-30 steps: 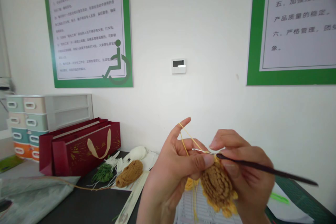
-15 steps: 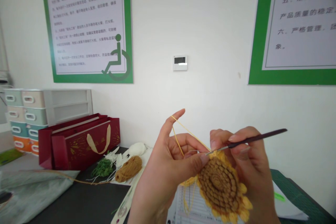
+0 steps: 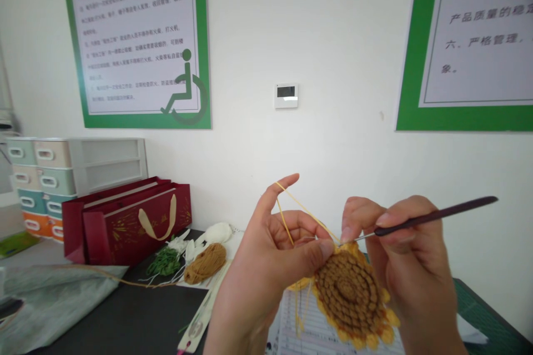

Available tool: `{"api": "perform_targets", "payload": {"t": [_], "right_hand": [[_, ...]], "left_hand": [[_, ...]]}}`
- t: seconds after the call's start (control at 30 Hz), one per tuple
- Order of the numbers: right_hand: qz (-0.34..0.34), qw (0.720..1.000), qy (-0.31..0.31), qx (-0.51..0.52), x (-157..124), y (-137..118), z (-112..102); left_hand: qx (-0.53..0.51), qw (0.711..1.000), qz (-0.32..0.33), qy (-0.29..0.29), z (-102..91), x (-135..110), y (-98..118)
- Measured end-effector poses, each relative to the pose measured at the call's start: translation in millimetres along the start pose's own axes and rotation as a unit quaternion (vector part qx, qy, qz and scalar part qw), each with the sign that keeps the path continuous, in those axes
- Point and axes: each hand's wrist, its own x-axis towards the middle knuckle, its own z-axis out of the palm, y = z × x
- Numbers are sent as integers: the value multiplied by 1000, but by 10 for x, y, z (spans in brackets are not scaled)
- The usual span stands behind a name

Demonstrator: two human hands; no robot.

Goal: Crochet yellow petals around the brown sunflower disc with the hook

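My left hand point(image 3: 266, 266) pinches the upper left edge of a crocheted sunflower point(image 3: 352, 297), brown in the middle with yellow petals. Yellow yarn point(image 3: 297, 208) runs taut over its raised index finger down to the flower. My right hand point(image 3: 410, 266) grips a dark crochet hook point(image 3: 433, 215) between thumb and fingers; the handle slants up to the right and the metal tip sits at the flower's top edge, beside my left thumb. More yellow yarn hangs below the flower.
A printed sheet point(image 3: 303, 327) lies under my hands on the dark table point(image 3: 137, 319). Brown point(image 3: 205, 262), white point(image 3: 216, 233) and green point(image 3: 164, 260) yarn lie left of it. A red gift bag point(image 3: 125, 222) and small drawers point(image 3: 45, 177) stand at the wall; a green cutting mat point(image 3: 483, 316) lies right.
The hook swung from slanting down-right to slanting up-right and now drew slightly right. The flower turned from edge-on to face me, and the view shifted a little upward.
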Motion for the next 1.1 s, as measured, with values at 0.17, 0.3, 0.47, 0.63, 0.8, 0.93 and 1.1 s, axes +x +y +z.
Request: {"api": "perform_targets", "payload": {"t": [0.17, 0.3, 0.47, 0.63, 0.8, 0.93, 1.1], "right_hand": [[-79, 992, -36, -89, 9, -86, -83], [-151, 965, -79, -198, 12, -164, -187], [-231, 901, -146, -338, 19, -281, -217], [-258, 892, -98, -359, -30, -195, -186], [-225, 944, 18, -239, -18, 64, -143], [-204, 959, 70, -185, -40, 157, -74], [-313, 861, 22, -402, -85, -10, -57]], "left_hand": [[14, 999, -17, 27, 53, 14, 40], [-1, 1000, -6, 18, 54, 36, -6], [-23, 999, 5, 22, 88, 39, -56], [-26, 998, 23, 45, 167, 12, -33], [-54, 995, 18, 82, 219, 12, 0], [-71, 995, -7, 68, 286, 21, 23], [49, 982, 118, 139, 402, 9, -9]]}}
